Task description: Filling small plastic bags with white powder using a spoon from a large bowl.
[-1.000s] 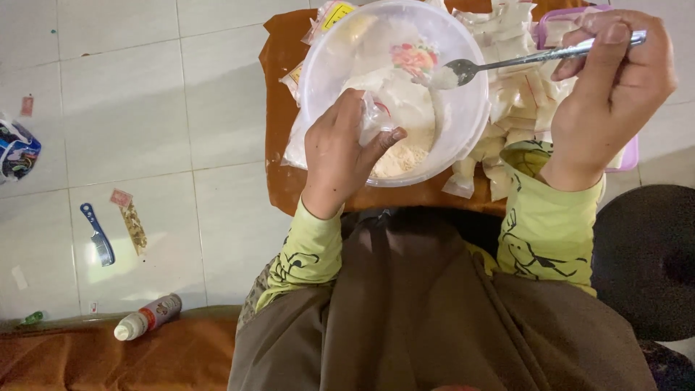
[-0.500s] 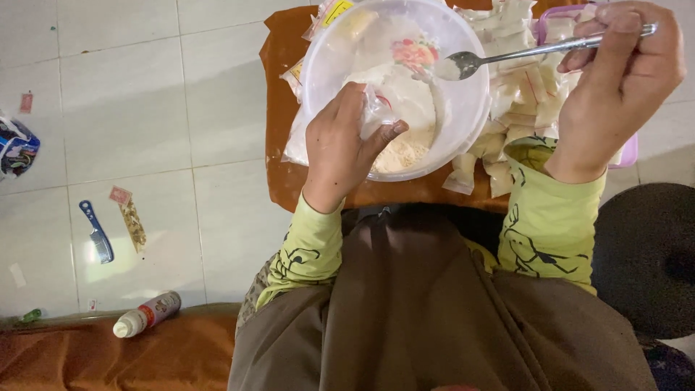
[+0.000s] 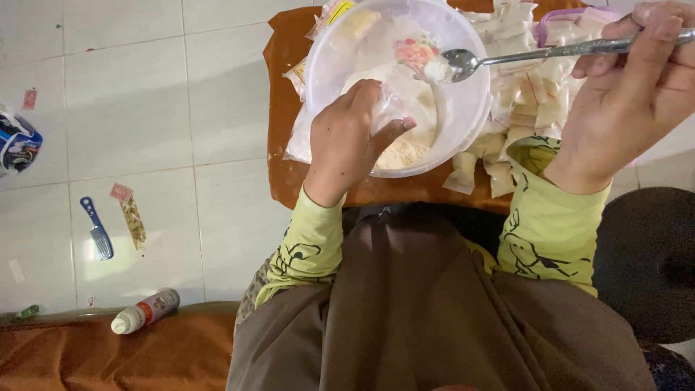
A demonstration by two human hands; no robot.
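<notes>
My left hand (image 3: pixel 352 141) holds a small clear plastic bag (image 3: pixel 386 108) open over a round translucent bowl (image 3: pixel 470 119) of pale powder (image 3: pixel 402 153). My right hand (image 3: pixel 630 101) grips a metal spoon (image 3: pixel 532 55) by its handle. The spoon's head carries a lump of white powder and hovers inside the bowl, just right of the bag's mouth. The bowl sits on a low brown table (image 3: pixel 286 87).
Several small filled packets (image 3: pixel 536 94) lie heaped on the table right of the bowl, beside a pink-rimmed container (image 3: pixel 561 16). On the tiled floor at left lie a blue knife (image 3: pixel 97 229), a sachet (image 3: pixel 133 219) and a white bottle (image 3: pixel 145 310). A dark round object (image 3: pixel 648 261) sits at right.
The spoon has lifted slightly and stayed near the bag's mouth. My left hand keeps the bag over the bowl.
</notes>
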